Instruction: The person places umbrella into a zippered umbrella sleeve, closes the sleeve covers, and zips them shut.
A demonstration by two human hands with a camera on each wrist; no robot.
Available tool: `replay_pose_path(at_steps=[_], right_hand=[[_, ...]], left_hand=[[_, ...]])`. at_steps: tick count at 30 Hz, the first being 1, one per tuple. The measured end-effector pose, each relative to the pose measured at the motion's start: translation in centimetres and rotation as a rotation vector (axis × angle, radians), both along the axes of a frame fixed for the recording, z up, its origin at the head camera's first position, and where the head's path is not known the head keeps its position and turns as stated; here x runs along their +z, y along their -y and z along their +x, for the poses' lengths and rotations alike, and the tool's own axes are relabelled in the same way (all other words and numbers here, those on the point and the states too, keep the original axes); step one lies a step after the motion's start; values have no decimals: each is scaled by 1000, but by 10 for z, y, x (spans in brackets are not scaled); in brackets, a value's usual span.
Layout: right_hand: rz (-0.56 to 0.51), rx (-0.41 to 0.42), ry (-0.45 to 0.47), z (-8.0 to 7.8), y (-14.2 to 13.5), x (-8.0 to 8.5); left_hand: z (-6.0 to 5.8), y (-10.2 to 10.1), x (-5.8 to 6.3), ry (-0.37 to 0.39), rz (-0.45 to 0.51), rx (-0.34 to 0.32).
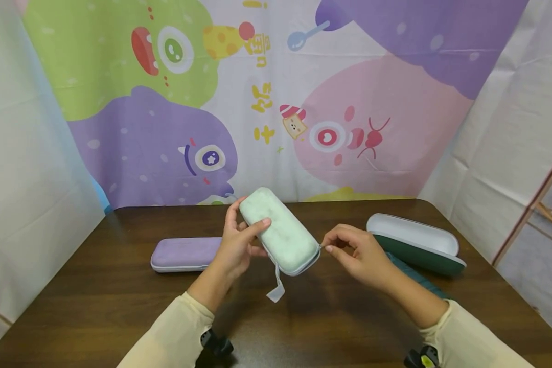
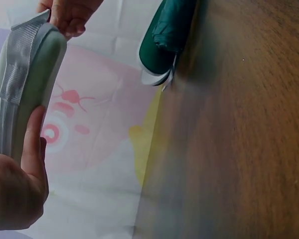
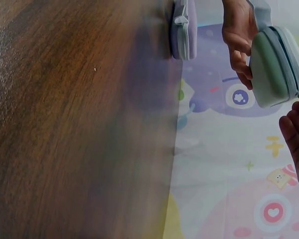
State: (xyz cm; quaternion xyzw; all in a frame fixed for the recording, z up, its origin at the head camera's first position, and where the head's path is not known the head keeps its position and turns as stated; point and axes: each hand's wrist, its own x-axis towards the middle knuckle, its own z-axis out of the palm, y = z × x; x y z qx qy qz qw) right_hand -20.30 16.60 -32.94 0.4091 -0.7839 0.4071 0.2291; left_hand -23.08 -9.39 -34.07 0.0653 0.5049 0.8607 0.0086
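A pale green zippered case (image 1: 282,232) is held up above the table, tilted, in my left hand (image 1: 239,243). The left thumb lies across its top face, with the fingers round its side. A grey fabric strap (image 1: 276,289) hangs from the case's near edge. At the case's right corner my right hand (image 1: 361,255) pinches the small zipper pull (image 1: 321,247) between thumb and finger. In the right wrist view, the zipper seam of the green case (image 3: 271,69) shows between its two halves; its inside is hidden.
A purple zippered case (image 1: 184,253) lies on the dark wooden table (image 1: 276,332) at the left, partly behind the left hand. At the right stands an opened dark green glasses case (image 1: 414,243) with a grey lining. A folded dark teal umbrella (image 1: 416,276) lies beside it, behind the right forearm.
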Motion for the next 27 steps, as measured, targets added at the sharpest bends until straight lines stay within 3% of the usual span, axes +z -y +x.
replay_pose_path(at_steps=[18,27], right_hand=[[-79,-65,85,9,12,-8],[-112,-188,84,6,11,-6]], left_hand=[[0,-8,-4,81,91,182],[-2,-7,-5,92,123,172]])
